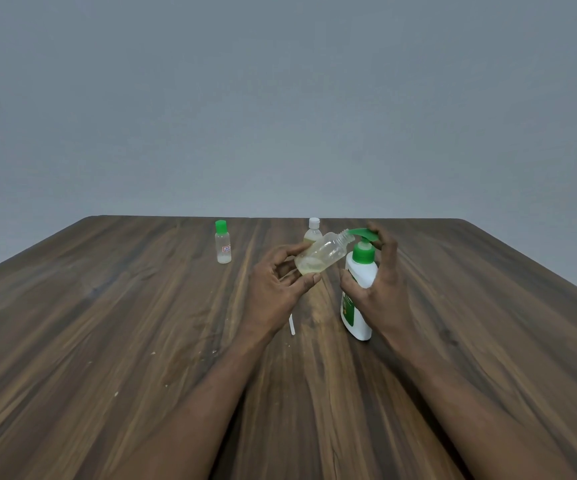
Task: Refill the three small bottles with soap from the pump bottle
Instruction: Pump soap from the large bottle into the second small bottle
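My left hand [278, 282] holds a clear uncapped small bottle [321, 254], tilted so its open neck meets the green pump nozzle. A little pale yellow soap lies in its lower end. My right hand [377, 282] grips the white pump bottle [358, 306], which stands on the table, with fingers over the green pump head [363, 235]. A small bottle with a green cap [223, 242] stands upright to the far left. Another small bottle with a white cap [313, 230] stands behind the held one, partly hidden.
The dark wooden table [107, 341] ends at a far edge just beyond the bottles, before a plain grey wall. A small white object [292, 324], perhaps a cap, lies on the table below my left hand.
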Demonstrator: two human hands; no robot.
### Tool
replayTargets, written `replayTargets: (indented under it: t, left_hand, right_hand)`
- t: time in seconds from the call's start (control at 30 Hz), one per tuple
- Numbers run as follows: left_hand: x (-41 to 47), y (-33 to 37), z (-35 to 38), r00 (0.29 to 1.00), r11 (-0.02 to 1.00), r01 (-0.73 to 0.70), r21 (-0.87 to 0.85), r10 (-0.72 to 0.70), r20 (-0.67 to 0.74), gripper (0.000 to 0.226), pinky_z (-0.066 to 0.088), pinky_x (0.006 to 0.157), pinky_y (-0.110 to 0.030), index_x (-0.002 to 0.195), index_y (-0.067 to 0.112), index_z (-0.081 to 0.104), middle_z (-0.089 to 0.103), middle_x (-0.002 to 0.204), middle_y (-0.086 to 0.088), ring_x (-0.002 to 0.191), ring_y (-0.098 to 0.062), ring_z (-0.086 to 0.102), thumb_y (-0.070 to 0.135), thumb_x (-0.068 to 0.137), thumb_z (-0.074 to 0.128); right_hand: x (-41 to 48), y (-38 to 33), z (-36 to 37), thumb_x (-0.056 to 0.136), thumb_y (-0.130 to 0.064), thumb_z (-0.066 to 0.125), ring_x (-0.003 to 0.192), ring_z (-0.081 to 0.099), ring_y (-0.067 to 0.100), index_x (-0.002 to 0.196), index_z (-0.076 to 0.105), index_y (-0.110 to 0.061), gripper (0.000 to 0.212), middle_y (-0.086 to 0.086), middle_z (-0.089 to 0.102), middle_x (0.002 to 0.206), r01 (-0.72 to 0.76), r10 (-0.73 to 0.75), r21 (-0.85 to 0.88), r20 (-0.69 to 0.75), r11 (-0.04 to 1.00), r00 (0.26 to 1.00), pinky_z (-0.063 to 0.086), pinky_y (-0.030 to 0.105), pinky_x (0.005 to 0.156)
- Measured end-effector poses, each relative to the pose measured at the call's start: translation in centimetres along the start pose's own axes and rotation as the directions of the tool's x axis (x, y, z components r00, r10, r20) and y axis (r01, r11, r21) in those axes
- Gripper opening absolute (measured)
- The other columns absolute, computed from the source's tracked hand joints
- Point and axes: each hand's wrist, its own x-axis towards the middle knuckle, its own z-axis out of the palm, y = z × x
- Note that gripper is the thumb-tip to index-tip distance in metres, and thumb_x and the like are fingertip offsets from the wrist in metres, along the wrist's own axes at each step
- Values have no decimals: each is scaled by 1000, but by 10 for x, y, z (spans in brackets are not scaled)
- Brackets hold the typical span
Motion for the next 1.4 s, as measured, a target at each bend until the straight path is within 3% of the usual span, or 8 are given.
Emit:
replayTargets:
  t: [0.13, 0.27, 0.37, 0.53, 0.83, 1.0, 1.13, 1.4]
  left_hand:
    - [0, -2, -1, 1000, 1000, 6, 6, -6, 6, 48, 58, 91, -23, 121, 11, 66, 73, 118, 2, 109, -9, 71, -10, 79, 79]
    - [0, -2, -1, 1000, 1000, 14, 10, -15, 5, 48, 59, 93, -29, 120, 12, 66, 73, 118, 1, 109, -10, 71, -11, 79, 78]
    - [-1, 0, -1, 1000, 1000, -2, 24, 2, 4, 49, 57, 91, -22, 117, 18, 67, 73, 117, 3, 109, -8, 71, -8, 78, 80]
    - [0, 3, -1, 1000, 998, -20, 55, 20, -11, 50, 54, 85, -14, 116, 18, 67, 72, 113, 5, 101, 1, 70, -8, 76, 81]
    - [0, -1, -3, 1000, 999, -10, 51, 11, -12, 51, 56, 90, -21, 119, 14, 68, 73, 117, 0, 107, -11, 72, -8, 76, 82]
    - [0, 1, 0, 1000, 999, -9, 39, 10, -7, 51, 55, 89, -19, 117, 20, 68, 73, 118, -4, 107, -11, 72, -7, 76, 82]
    - [0, 3, 0, 1000, 998, -24, 56, 25, -11, 51, 54, 86, -15, 118, 18, 67, 71, 120, -8, 105, -6, 71, -8, 76, 82]
    - [0, 1, 0, 1000, 998, -14, 65, 15, -13, 51, 55, 88, -16, 121, 9, 68, 71, 119, -6, 106, -7, 71, -10, 76, 81]
  right_hand:
    - [-2, -2, 0, 77, -29, 73, 105, 62, 4, 133, 33, -48, 71, -25, 55, 122, 20, -20, 2, -19, 1000, 1000, 47, 15, 78]
    - [-2, -2, 0, 78, -25, 73, 101, 63, 4, 134, 35, -45, 71, -27, 54, 120, -1, 1, 8, -20, 1000, 1000, 50, 24, 75]
    - [-1, 0, 0, 78, -18, 75, 97, 63, 1, 142, 32, -39, 80, -30, 56, 114, -23, 23, -1, 5, 1000, 1000, 51, 21, 71]
    - [-1, -1, -2, 77, -20, 73, 98, 61, -2, 141, 31, -41, 80, -33, 54, 114, -38, 38, -8, 15, 999, 999, 51, 27, 74]
    - [-2, -6, -1, 76, -34, 70, 105, 63, 10, 130, 34, -50, 66, -23, 54, 122, 15, -15, 5, -25, 1000, 1000, 55, 42, 80]
    - [-1, -4, -1, 74, -32, 69, 103, 62, 2, 143, 31, -42, 79, -27, 55, 123, -10, 10, 6, 3, 1000, 1000, 51, 27, 75]
    - [-2, -5, -1, 73, -33, 67, 97, 64, 4, 145, 30, -39, 81, -27, 56, 119, -22, 21, 12, 13, 1000, 1000, 54, 32, 74]
    - [-1, -7, -2, 74, -19, 70, 105, 63, 7, 135, 34, -47, 77, -22, 56, 122, 1, -1, 28, -7, 1000, 1000, 49, 24, 78]
